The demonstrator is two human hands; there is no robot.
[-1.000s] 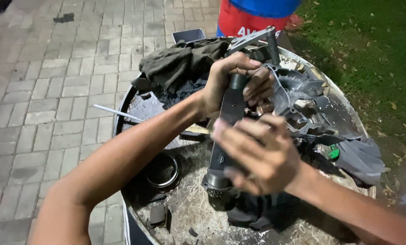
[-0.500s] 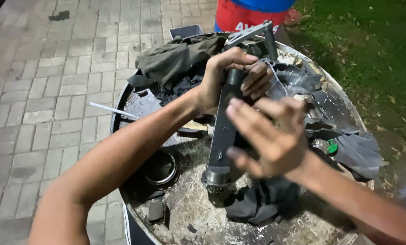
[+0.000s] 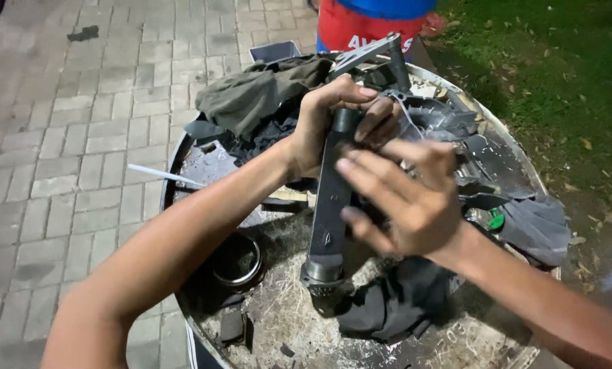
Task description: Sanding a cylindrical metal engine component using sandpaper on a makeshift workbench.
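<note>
While left hand grips top of dark metal shaft, right hand lies loose-fingered against it, grasping nothing; shaft's lower end rests on drum top; ring lies apart.

Harsh near light, dim edges, perhaps blurred.

**Outdoor yard at night: paving left, grass right**

I see grey brick paving filling the left and far side, lit unevenly, with a dark patch far left. On the right lies grass strewn with dry leaves, mostly in shadow. Between them stands a round metal drum top, scratched and grimy, serving as the bench. Far behind it stands a red and blue container.
</note>
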